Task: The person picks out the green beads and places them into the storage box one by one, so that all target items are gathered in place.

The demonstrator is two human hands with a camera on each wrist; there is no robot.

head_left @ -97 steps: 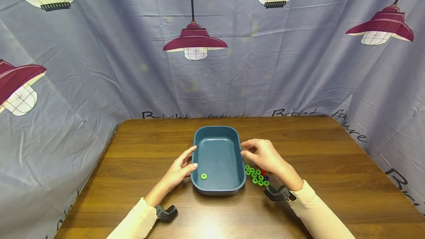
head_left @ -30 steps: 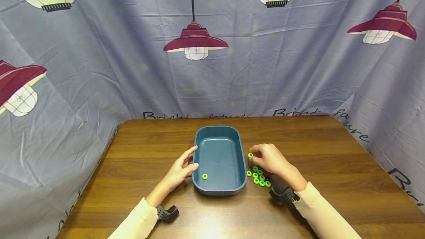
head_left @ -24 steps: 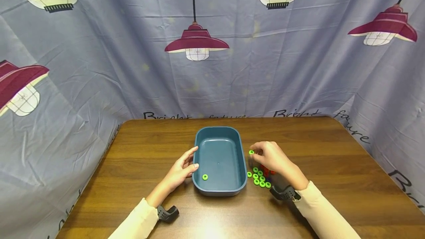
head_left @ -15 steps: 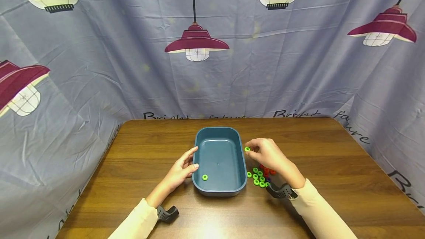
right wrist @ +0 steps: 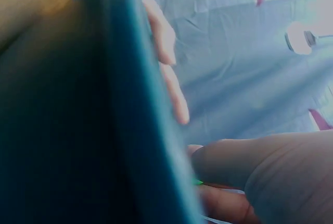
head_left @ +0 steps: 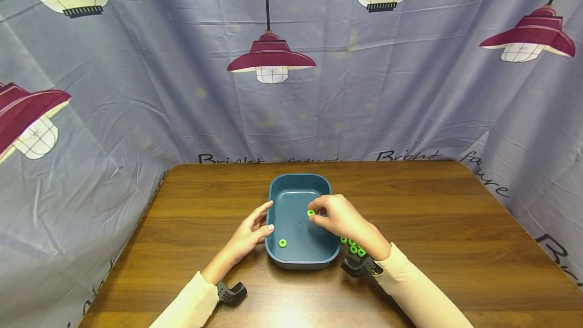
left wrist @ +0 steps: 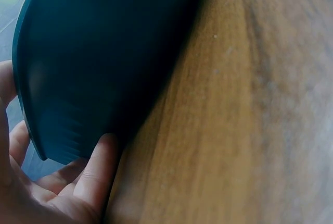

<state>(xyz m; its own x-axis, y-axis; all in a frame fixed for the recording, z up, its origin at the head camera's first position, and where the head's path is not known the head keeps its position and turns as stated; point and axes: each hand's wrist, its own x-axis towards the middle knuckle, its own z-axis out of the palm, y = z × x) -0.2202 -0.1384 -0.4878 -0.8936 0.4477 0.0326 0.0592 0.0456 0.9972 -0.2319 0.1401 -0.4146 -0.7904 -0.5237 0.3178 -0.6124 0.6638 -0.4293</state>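
In the head view, my right hand [head_left: 342, 217] is over the blue rectangular box [head_left: 298, 264]. It pinches a small green ring [head_left: 311, 212] between thumb and finger. Another green ring [head_left: 283, 243] lies on the box floor at the near left. My left hand [head_left: 247, 232] rests against the box's left side, fingertips at the rim. Its thumb [left wrist: 99, 169] lies along the dark outer wall in the left wrist view. From the right wrist, the box wall fills much of the picture, and a sliver of green shows between the fingers.
Several green rings [head_left: 353, 250] lie on the wooden table [head_left: 205, 191] just right of the box, partly covered by the right forearm and its black wrist strap [head_left: 360, 267]. A patterned curtain [head_left: 191, 90] hangs behind the table's far edge.
My right hand has picked up a green ring from the group on the table and carried it left over the box. The red and blue rings are now hidden. My left hand stays put.
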